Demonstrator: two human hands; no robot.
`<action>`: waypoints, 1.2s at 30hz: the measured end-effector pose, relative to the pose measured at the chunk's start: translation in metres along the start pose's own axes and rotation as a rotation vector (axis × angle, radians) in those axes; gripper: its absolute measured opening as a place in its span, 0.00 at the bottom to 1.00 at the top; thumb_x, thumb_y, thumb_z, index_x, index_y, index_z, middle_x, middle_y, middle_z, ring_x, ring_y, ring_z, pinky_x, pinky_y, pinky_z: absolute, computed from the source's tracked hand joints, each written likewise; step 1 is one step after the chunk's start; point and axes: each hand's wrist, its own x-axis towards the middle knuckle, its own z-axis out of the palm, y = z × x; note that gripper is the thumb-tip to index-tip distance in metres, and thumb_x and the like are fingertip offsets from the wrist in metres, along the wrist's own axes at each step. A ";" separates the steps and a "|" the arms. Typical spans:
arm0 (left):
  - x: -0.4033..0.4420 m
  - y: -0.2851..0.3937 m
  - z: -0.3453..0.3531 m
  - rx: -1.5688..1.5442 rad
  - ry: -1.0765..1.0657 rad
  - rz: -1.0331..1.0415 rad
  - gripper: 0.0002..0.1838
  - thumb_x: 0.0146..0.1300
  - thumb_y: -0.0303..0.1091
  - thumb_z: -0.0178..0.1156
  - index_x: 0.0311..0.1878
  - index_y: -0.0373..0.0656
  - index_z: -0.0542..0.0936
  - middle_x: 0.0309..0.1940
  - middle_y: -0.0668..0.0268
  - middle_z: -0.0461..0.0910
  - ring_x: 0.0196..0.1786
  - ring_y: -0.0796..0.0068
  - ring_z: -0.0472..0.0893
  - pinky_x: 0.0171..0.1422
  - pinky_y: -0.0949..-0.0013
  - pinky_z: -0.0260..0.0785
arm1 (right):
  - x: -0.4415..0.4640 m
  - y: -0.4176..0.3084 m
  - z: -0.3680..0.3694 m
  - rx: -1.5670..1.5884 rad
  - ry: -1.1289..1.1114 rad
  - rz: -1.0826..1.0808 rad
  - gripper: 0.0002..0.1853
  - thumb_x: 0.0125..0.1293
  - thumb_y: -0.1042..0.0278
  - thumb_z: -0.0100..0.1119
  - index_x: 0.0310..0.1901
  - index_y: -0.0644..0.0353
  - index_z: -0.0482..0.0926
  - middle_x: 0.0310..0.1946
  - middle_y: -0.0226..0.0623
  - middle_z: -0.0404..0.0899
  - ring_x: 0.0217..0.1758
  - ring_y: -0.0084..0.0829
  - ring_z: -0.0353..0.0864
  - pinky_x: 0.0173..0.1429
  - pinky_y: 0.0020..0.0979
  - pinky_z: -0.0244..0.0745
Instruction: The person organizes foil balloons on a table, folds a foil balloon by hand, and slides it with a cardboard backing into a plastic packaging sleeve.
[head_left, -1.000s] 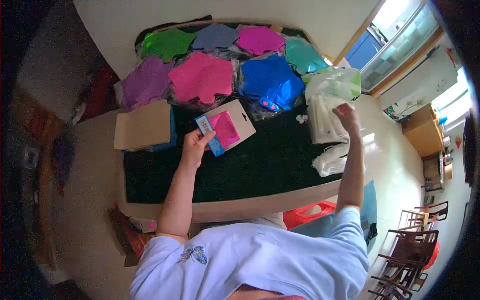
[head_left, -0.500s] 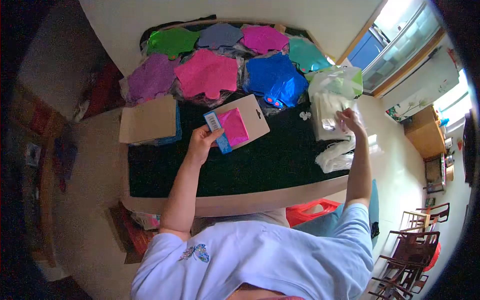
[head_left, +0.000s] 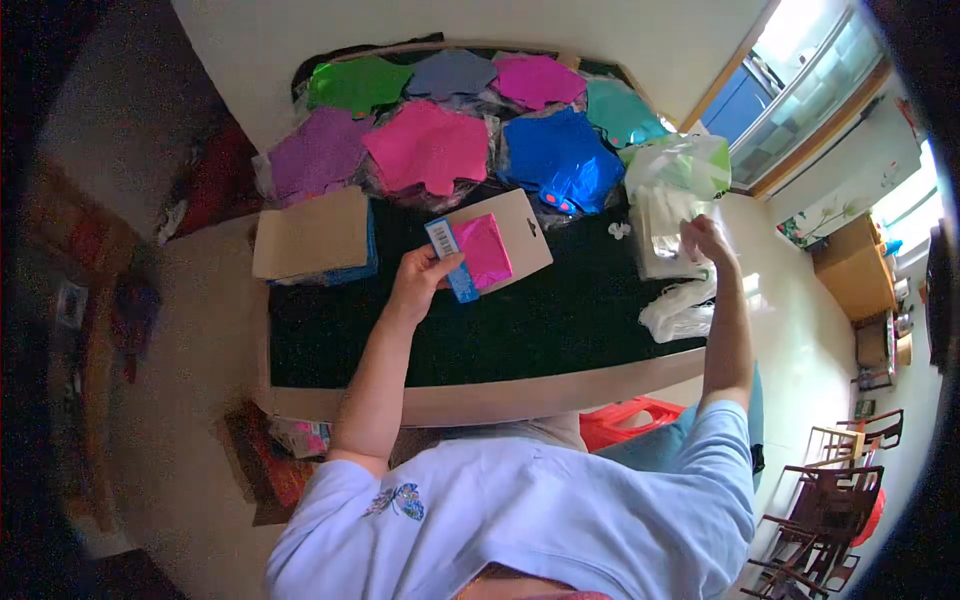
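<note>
My left hand (head_left: 422, 284) is closed on a cardboard header card (head_left: 529, 222) with a hang slot. A folded, shiny pink foil piece (head_left: 485, 252) lies against the card, beside a blue strip (head_left: 464, 284) bearing a barcode label. On the right, my right hand (head_left: 708, 243) pinches at a stack of clear plastic bags (head_left: 660, 235), its fingertips partly lost against the plastic. Just below that hand is a bundle of white, stringy or filmy material (head_left: 672, 312). A small white object (head_left: 619, 230) rests left of the bags.
Foil shapes in several colours cover the table's far side, including a blue one (head_left: 560, 150) and a pink one (head_left: 428, 147). A stack of cards (head_left: 312, 236) sits at left. The dark tabletop (head_left: 480, 345) has a pale front edge. A red plastic item (head_left: 625, 422) is below.
The view has shifted slightly, so the table's contents appear a little further right. My left hand keeps its hold on the card, and my right hand stays at the clear bags.
</note>
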 end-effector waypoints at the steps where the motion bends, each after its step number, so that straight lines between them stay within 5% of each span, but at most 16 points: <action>1: 0.000 0.000 0.000 -0.002 0.007 0.007 0.10 0.57 0.34 0.60 0.41 0.42 0.79 0.35 0.70 0.81 0.35 0.78 0.80 0.41 0.71 0.73 | -0.001 -0.001 0.002 -0.101 0.082 -0.027 0.16 0.59 0.55 0.60 0.28 0.62 0.75 0.21 0.31 0.76 0.26 0.22 0.73 0.29 0.29 0.69; 5: -0.003 0.003 0.004 -0.001 0.003 0.030 0.09 0.58 0.35 0.60 0.40 0.43 0.79 0.32 0.71 0.80 0.34 0.79 0.79 0.39 0.72 0.73 | -0.020 -0.022 0.006 -0.192 0.161 -0.171 0.15 0.59 0.57 0.61 0.30 0.62 0.75 0.23 0.30 0.76 0.26 0.23 0.73 0.29 0.28 0.69; 7: -0.005 0.007 0.005 -0.009 -0.003 0.042 0.08 0.58 0.35 0.60 0.39 0.44 0.79 0.32 0.72 0.80 0.33 0.79 0.79 0.38 0.73 0.73 | -0.003 0.000 0.001 0.039 -0.011 -0.040 0.06 0.61 0.69 0.56 0.37 0.62 0.74 0.26 0.33 0.77 0.26 0.24 0.73 0.30 0.26 0.68; 10: -0.006 0.010 0.004 0.034 -0.005 0.034 0.09 0.59 0.34 0.60 0.41 0.42 0.79 0.33 0.69 0.81 0.34 0.81 0.80 0.40 0.73 0.75 | -0.003 0.015 -0.002 0.245 -0.030 -0.133 0.08 0.61 0.67 0.58 0.36 0.62 0.76 0.26 0.32 0.78 0.25 0.22 0.72 0.31 0.24 0.67; 13: -0.004 0.008 0.004 0.033 -0.003 0.031 0.09 0.59 0.34 0.60 0.41 0.42 0.79 0.33 0.69 0.81 0.33 0.81 0.80 0.40 0.74 0.75 | -0.009 0.009 -0.005 0.060 0.040 -0.119 0.08 0.60 0.66 0.59 0.33 0.62 0.78 0.26 0.31 0.79 0.26 0.21 0.72 0.32 0.23 0.66; 19: -0.003 0.006 0.003 0.011 0.000 0.027 0.09 0.59 0.34 0.60 0.41 0.41 0.79 0.33 0.69 0.81 0.34 0.80 0.80 0.40 0.75 0.74 | -0.016 0.002 -0.007 0.190 0.024 -0.025 0.10 0.63 0.65 0.54 0.30 0.62 0.79 0.25 0.27 0.78 0.30 0.19 0.73 0.38 0.21 0.66; 24: -0.001 0.003 -0.005 -0.225 -0.062 0.032 0.08 0.58 0.31 0.59 0.40 0.43 0.79 0.36 0.68 0.81 0.37 0.76 0.80 0.42 0.69 0.73 | -0.030 -0.009 -0.006 0.317 0.001 -0.108 0.11 0.63 0.64 0.52 0.31 0.63 0.79 0.26 0.27 0.78 0.30 0.18 0.73 0.37 0.21 0.66; 27: 0.004 -0.003 -0.014 -0.411 -0.154 0.093 0.08 0.58 0.31 0.60 0.41 0.42 0.78 0.38 0.66 0.81 0.41 0.73 0.80 0.47 0.67 0.73 | -0.018 0.003 -0.007 0.143 0.233 -0.008 0.10 0.63 0.66 0.52 0.33 0.63 0.79 0.26 0.28 0.78 0.30 0.18 0.72 0.35 0.22 0.67; 29: -0.002 0.002 -0.006 -0.489 -0.110 0.118 0.09 0.59 0.32 0.60 0.42 0.42 0.77 0.37 0.67 0.80 0.40 0.74 0.80 0.46 0.67 0.73 | -0.015 0.000 -0.009 0.132 0.779 -0.322 0.09 0.64 0.67 0.52 0.35 0.63 0.78 0.26 0.28 0.78 0.29 0.19 0.72 0.34 0.21 0.66; 32: -0.001 0.010 -0.007 -0.596 -0.091 0.153 0.10 0.59 0.33 0.59 0.43 0.41 0.77 0.37 0.67 0.80 0.40 0.75 0.80 0.45 0.68 0.72 | -0.081 -0.115 0.018 0.193 0.951 -0.412 0.08 0.65 0.68 0.50 0.38 0.62 0.78 0.26 0.29 0.77 0.28 0.21 0.73 0.34 0.22 0.68; 34: -0.004 0.008 -0.010 -0.612 -0.128 0.130 0.11 0.59 0.32 0.60 0.43 0.40 0.77 0.38 0.67 0.80 0.41 0.75 0.80 0.46 0.68 0.72 | -0.092 -0.130 0.079 0.079 0.827 -0.582 0.05 0.61 0.71 0.54 0.34 0.63 0.76 0.24 0.27 0.75 0.27 0.23 0.72 0.34 0.25 0.69; 35: -0.004 0.008 -0.010 -0.508 -0.117 0.101 0.11 0.58 0.32 0.60 0.43 0.40 0.77 0.37 0.67 0.80 0.39 0.75 0.80 0.44 0.69 0.72 | -0.090 -0.120 0.122 0.147 0.559 -0.548 0.04 0.59 0.71 0.56 0.34 0.60 0.77 0.27 0.29 0.77 0.28 0.24 0.74 0.34 0.29 0.70; 36: -0.003 0.007 -0.009 -0.408 -0.110 0.080 0.11 0.58 0.31 0.61 0.43 0.39 0.77 0.36 0.67 0.80 0.36 0.75 0.80 0.42 0.69 0.73 | -0.106 -0.147 0.153 0.648 0.128 -0.189 0.03 0.56 0.71 0.57 0.33 0.56 0.76 0.29 0.36 0.78 0.29 0.33 0.78 0.33 0.36 0.71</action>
